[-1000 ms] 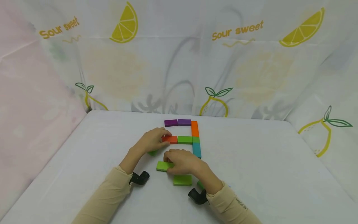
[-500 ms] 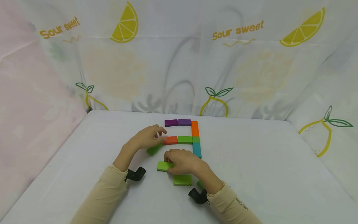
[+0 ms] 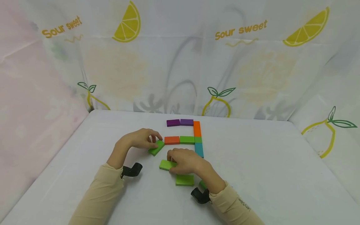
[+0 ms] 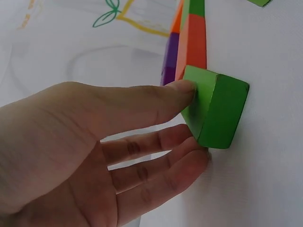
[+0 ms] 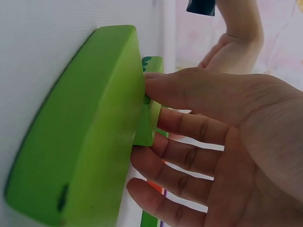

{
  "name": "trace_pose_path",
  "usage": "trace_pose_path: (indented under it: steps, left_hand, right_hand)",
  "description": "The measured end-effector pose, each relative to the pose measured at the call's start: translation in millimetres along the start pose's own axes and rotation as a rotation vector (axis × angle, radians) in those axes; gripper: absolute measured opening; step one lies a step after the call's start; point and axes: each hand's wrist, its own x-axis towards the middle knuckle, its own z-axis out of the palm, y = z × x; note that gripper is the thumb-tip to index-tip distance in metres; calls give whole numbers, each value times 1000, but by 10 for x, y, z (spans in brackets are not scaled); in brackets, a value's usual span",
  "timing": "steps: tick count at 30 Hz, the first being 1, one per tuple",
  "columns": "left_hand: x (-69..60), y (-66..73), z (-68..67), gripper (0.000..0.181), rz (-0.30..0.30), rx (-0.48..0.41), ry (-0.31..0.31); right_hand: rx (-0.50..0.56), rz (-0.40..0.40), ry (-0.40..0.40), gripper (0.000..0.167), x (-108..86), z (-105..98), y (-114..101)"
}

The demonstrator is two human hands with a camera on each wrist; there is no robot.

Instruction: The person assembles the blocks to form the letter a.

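Note:
In the head view, my left hand has its thumb and fingers at a green block lying aslant on the table. The left wrist view shows that block pinched between thumb and fingertips. My right hand grips a light green block nearer the front; its right end is hidden under the fingers. A red-orange block and a green block lie end to end beyond the hands. They lead to a column of an orange block, a short green piece and a blue block.
A dark purple block and a violet block form the far row. Another green block lies in front of my right hand; one more green block is partly hidden by the wrist. The white table meets a lemon-print cloth behind.
My left hand has left the red-orange block and moved left and nearer, onto the slanted green block. My right hand stays on the light green block.

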Motion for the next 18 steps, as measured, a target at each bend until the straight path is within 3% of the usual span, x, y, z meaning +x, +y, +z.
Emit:
trace_pose_path:
  steps: [10,18]
  left_hand:
    - [1,-9,-2,28,6,-24,-18]
    - [26,-7,36,31,-37,-39,-24]
  right_hand:
    - [22,3,3,26,4,-12,20]
    - [28,10,-5,25,8,1,30]
